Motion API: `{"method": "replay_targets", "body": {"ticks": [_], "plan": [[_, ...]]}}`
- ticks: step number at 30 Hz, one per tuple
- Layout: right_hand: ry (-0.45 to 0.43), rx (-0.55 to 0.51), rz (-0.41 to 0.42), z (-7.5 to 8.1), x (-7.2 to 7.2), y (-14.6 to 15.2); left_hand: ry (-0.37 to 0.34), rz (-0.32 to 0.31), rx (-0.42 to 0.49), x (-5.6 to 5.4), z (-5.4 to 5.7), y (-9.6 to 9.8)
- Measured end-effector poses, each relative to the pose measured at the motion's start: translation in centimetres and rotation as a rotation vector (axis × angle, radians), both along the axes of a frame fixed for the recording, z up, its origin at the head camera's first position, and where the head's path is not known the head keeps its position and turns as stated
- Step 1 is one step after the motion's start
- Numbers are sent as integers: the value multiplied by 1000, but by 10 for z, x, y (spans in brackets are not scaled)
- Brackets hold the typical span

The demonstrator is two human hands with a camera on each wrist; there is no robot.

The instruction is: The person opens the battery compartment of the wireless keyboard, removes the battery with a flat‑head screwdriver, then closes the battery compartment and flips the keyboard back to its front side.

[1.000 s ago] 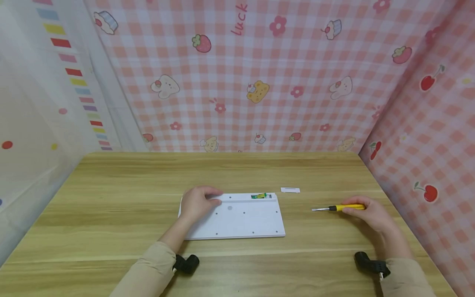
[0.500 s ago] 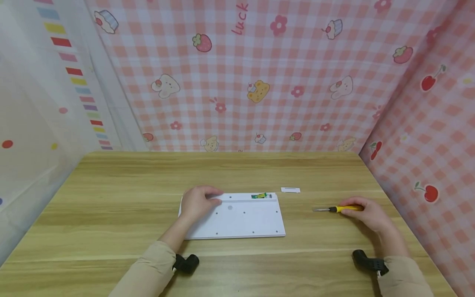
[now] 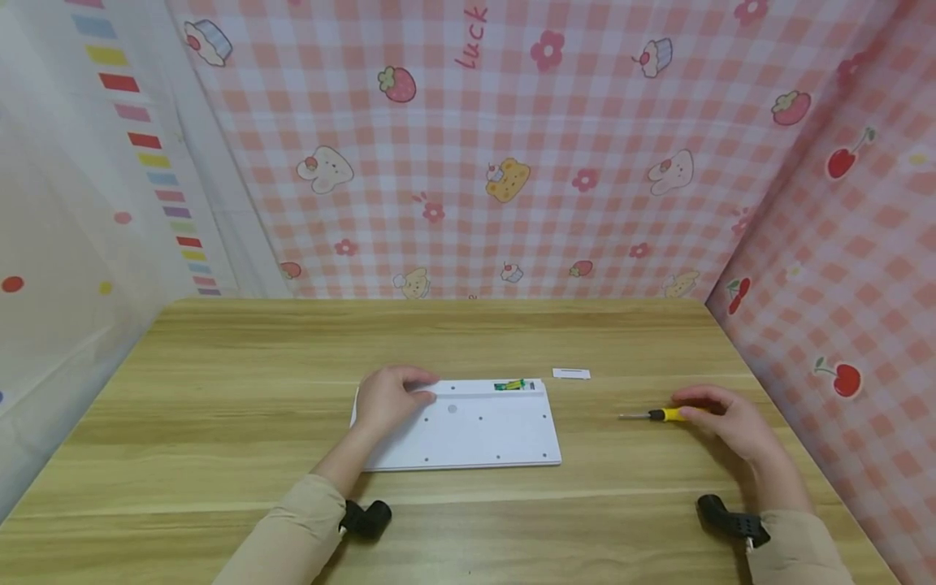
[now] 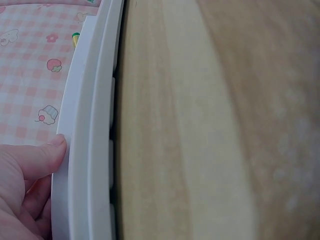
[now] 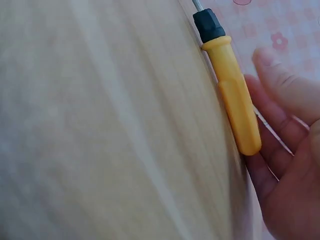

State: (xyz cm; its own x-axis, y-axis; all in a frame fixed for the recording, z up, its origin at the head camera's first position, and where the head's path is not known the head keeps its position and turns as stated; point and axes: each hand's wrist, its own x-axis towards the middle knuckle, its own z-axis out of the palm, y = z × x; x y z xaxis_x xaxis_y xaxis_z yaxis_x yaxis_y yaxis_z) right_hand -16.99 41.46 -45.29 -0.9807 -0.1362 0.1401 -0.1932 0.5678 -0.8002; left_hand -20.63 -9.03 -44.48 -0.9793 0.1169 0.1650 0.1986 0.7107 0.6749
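Note:
A white keyboard (image 3: 468, 431) lies face down on the table, keys just visible under its edge in the left wrist view. My left hand (image 3: 389, 402) grips its upper left part, thumb on the back and fingers beyond the far edge. Green-and-yellow batteries (image 3: 510, 385) sit in the uncovered compartment at its far right. Farther right, a yellow-handled screwdriver (image 3: 667, 415) lies on the table, tip to the left. My right hand (image 3: 734, 422) is beside the handle; in the right wrist view the thumb stands apart from the handle (image 5: 235, 100), with fingers relaxed behind it.
A small white battery cover (image 3: 571, 374) lies beyond the keyboard's far right corner. The wooden table (image 3: 241, 357) meets patterned cloth walls (image 3: 468, 203) at the back and sides. Black wrist cameras (image 3: 368, 520) are strapped to both forearms.
My right hand has lowered the screwdriver slightly and let go of its handle, the thumb lifting away. The left hand and the keyboard have stayed in place.

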Motion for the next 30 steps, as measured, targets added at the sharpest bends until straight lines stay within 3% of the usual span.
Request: {"method": "replay_targets", "body": {"ticks": [5,11,30], "plan": [[-42,44,-40,19,2,-17,6,0,5,0,0,0],[-16,58,17,34,-7,-53,7,0,7,1,1,0],[-30,13,272,25,-43,-162,13,-8,9,1,-1,-2]]}}
